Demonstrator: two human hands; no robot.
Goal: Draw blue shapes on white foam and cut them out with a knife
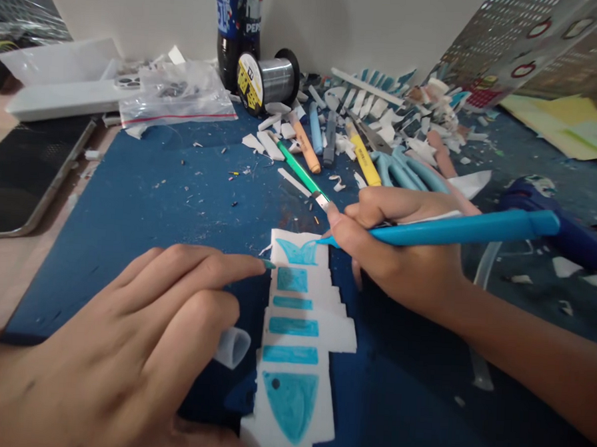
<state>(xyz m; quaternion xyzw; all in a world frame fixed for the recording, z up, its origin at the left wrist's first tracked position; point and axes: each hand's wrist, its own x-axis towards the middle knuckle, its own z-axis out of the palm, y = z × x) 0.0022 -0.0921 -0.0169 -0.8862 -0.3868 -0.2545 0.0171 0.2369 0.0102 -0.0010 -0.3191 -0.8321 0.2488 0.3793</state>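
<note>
White fish-shaped cutout [340, 336] laid flat on blue mat [154, 202], front centre, between both hands; head, stripes and tail on it coloured turquoise. Blue marker [458, 230] clamped in closed fingers of right hand [401, 255], tip set on tail shape at cutout's far end. Left hand [137, 335] spread flat, nothing gripped, index fingertip pressed at cutout's left edge. Small clear cap [232, 347] lodged just beside cutout, by left fingers. Farther back, green pen [298, 172], yellow marker [364, 161], scissors [406, 172] and white scraps scattered; wire spool [266, 78] and dark bottle [238, 20] stood at wall.
</note>
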